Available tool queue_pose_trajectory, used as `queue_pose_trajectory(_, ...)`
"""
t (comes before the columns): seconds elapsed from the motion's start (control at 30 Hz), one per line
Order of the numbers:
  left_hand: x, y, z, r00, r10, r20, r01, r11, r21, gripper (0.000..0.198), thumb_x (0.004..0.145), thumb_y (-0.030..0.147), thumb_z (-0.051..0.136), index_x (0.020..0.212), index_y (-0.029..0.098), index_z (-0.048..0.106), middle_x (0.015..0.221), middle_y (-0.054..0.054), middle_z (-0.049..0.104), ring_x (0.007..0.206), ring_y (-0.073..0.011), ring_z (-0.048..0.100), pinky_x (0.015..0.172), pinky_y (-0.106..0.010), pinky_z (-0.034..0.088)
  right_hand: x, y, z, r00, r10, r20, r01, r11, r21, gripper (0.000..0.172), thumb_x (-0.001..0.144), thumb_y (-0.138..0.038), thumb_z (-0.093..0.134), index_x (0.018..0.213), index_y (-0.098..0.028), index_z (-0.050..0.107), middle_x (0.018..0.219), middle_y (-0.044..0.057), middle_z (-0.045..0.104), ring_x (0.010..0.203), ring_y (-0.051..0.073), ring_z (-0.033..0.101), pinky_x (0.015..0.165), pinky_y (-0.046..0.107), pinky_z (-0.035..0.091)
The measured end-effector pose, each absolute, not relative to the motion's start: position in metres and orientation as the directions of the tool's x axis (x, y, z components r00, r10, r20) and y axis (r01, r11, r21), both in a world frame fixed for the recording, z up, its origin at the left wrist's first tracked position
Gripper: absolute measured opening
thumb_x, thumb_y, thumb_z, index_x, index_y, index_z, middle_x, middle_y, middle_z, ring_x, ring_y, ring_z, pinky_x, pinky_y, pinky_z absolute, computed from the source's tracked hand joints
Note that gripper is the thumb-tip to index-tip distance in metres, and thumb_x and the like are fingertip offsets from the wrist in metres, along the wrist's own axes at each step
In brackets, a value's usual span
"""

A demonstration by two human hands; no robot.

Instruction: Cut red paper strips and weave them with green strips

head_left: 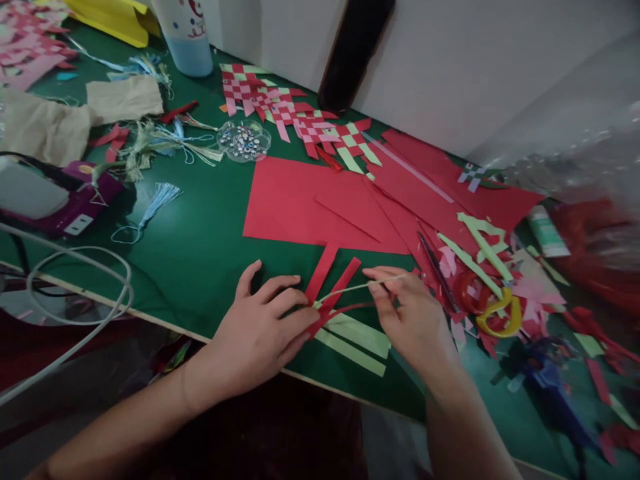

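Red paper strips [321, 272] and light green paper strips [357, 355] cross each other near the table's front edge. My left hand [273, 327] presses on the left end of the crossing strips, its fingers partly bent and thumb raised apart. To the right, my right hand [407, 310] pinches the end of a thin light green strip [350, 288], which is lifted and curves toward the crossing. A red strip also bends up below it, reaching toward my right fingers; whether they touch it I cannot tell. Red paper sheets [290, 203] lie just behind the hands.
Woven paper pieces [280, 103], a dish of beads [244, 141] and a dark phone [355, 53] are at the back. Scissors [500, 313], a pen [439, 272], scraps and a blue glue gun [555, 393] lie right. Left are tassels [157, 203], a cable [127, 287] and a purple box [83, 213].
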State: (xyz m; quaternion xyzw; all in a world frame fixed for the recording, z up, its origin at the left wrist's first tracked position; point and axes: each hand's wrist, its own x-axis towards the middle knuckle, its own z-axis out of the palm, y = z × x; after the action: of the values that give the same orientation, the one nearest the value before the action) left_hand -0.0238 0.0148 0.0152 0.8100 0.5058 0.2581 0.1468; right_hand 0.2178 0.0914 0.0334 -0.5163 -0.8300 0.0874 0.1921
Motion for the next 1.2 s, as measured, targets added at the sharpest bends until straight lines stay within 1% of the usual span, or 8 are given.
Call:
queue_pose_trajectory(0.13,-0.025,0.016,0.015,0.359,0.894,0.269,0.741,-0.448,0.501,0.012,0.098,0.032,0.057,0.106,0.031,0.066,0.105,0.004,0.071,0.126,-0.0231,0.055,0.117,-0.056,0.011,0.214,0.096,0.018,-0.46,0.848,0.264,0.846,0.509,-0.159,0.04,0.097,-0.039,0.048,0.124,-0.016,0.065,0.114,0.014,0.066,0.103,0.031,0.059,0.088,0.049,0.051)
queue_pose_trajectory(0.2,-0.025,0.016,0.015,0.363,0.891,0.271,0.741,-0.453,0.496,0.012,0.098,0.031,0.056,0.105,0.032,0.066,0.105,0.004,0.071,0.125,-0.0237,0.055,0.117,-0.057,0.012,0.209,0.095,0.016,-0.464,0.836,0.292,0.853,0.511,-0.108,0.043,0.096,-0.043,0.052,0.124,-0.014,0.067,0.114,0.015,0.064,0.102,0.031,0.057,0.085,0.047,0.051)
queue_pose_trajectory(0.3,-0.024,0.017,0.015,0.363,0.892,0.269,0.748,-0.451,0.487,0.011,0.098,0.03,0.056,0.102,0.032,0.066,0.104,0.004,0.071,0.125,-0.024,0.055,0.116,-0.058,0.012,0.203,0.093,0.015,-0.469,0.814,0.343,0.844,0.528,-0.099,0.034,0.096,-0.039,0.055,0.115,-0.017,0.072,0.112,0.013,0.064,0.098,0.029,0.057,0.084,0.045,0.052)
queue_pose_trajectory(0.4,-0.024,0.016,0.014,0.358,0.896,0.262,0.749,-0.444,0.492,0.01,0.096,0.029,0.059,0.102,0.033,0.065,0.104,0.005,0.071,0.125,-0.0238,0.055,0.117,-0.057,0.011,0.201,0.091,0.015,-0.481,0.792,0.375,0.815,0.562,-0.141,0.024,0.095,-0.032,0.057,0.106,-0.021,0.075,0.107,0.011,0.066,0.096,0.026,0.059,0.083,0.042,0.053)
queue_pose_trajectory(0.53,-0.024,0.015,0.013,0.351,0.9,0.256,0.748,-0.435,0.501,0.012,0.096,0.03,0.059,0.107,0.032,0.064,0.104,0.004,0.071,0.126,-0.023,0.055,0.118,-0.056,0.009,0.202,0.079,0.023,-0.505,0.757,0.414,0.735,0.629,-0.253,0.017,0.091,-0.017,0.06,0.1,-0.021,0.074,0.1,0.008,0.071,0.092,0.022,0.066,0.084,0.037,0.055)
queue_pose_trajectory(0.7,-0.024,0.015,0.013,0.357,0.905,0.233,0.756,-0.426,0.497,0.018,0.094,0.03,0.061,0.112,0.028,0.06,0.107,0.003,0.071,0.126,-0.0232,0.055,0.118,-0.054,0.008,0.203,0.055,0.04,-0.567,0.711,0.416,0.595,0.703,-0.389,0.021,0.088,-0.009,0.059,0.1,-0.022,0.07,0.094,0.005,0.074,0.086,0.017,0.07,0.078,0.03,0.059)
queue_pose_trajectory(0.9,-0.022,0.017,0.015,0.319,0.915,0.248,0.766,-0.403,0.501,0.016,0.098,0.033,0.055,0.112,0.024,0.057,0.102,0.001,0.073,0.121,-0.0226,0.058,0.117,-0.053,0.012,0.199,0.042,0.044,-0.591,0.662,0.461,0.357,0.727,-0.587,0.037,0.086,-0.001,0.056,0.116,-0.021,0.065,0.107,0.007,0.074,0.096,0.018,0.071,0.084,0.031,0.06)
queue_pose_trajectory(1.2,-0.028,0.015,0.015,0.356,0.905,0.234,0.73,-0.426,0.534,0.033,0.098,0.026,0.053,0.13,0.023,0.046,0.117,-0.002,0.07,0.127,-0.023,0.054,0.117,-0.054,0.011,0.191,0.04,0.058,-0.67,0.606,0.429,0.307,0.751,-0.584,0.038,0.085,-0.001,0.055,0.115,-0.023,0.064,0.103,0.005,0.077,0.095,0.016,0.073,0.082,0.031,0.062)
